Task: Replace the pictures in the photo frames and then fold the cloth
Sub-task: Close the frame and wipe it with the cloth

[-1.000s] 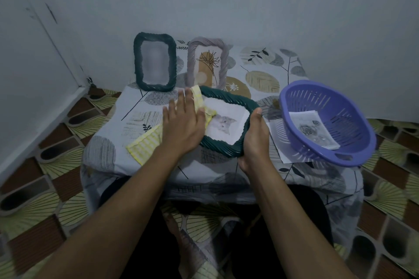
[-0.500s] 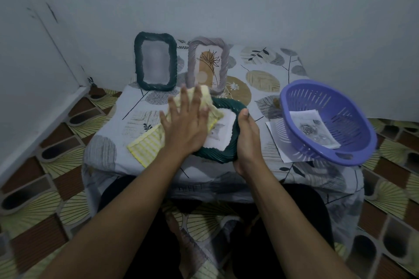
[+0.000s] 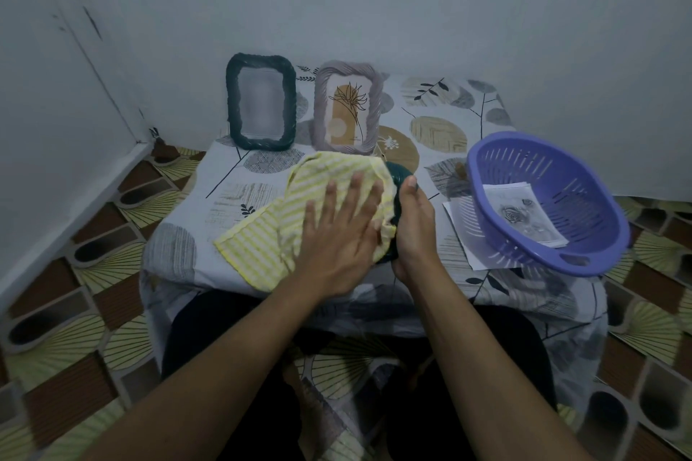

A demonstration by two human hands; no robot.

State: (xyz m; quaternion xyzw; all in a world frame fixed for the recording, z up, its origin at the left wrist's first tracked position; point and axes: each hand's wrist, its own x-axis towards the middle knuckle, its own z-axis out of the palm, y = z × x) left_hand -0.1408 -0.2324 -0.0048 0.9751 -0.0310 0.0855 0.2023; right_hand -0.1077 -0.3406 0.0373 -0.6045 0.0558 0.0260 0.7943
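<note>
since a second ago the left hand (image 3: pixel 340 236) has swept the yellow striped cloth (image 3: pixel 329 176) rightward over the lying green frame (image 3: pixel 400 176), which now shows only as a dark sliver at its right edge, its picture covered. the patterned surface (image 3: pixel 442 105) carries everything. the purple basket (image 3: pixel 498 232) sits at the right, tipped toward the person, with loose pictures (image 3: pixel 524 213) inside and a white sheet (image 3: pixel 455 215) poking out beneath it. at the back two more stand upright side by side near the wall: a dark frame (image 3: pixel 232 105) with a blurred pane and a grey frame (image 3: pixel 322 105) holding a plant print. the cloth drapes from the green frame down onto the surface at the left. the left hand lies flat, fingers straight and spread, pressing the cloth onto the green frame. the right hand (image 3: pixel 412 232) grips that frame's right edge, thumb on top. this looks like wiping the glass after a swap, with folding not yet begun. to do it well, keep the right hand's hold firm so the frame does not skid toward the basket. press evenly through the palm, and wipe out to the rim without dragging the cloth's loose tail off the near edge.
</note>
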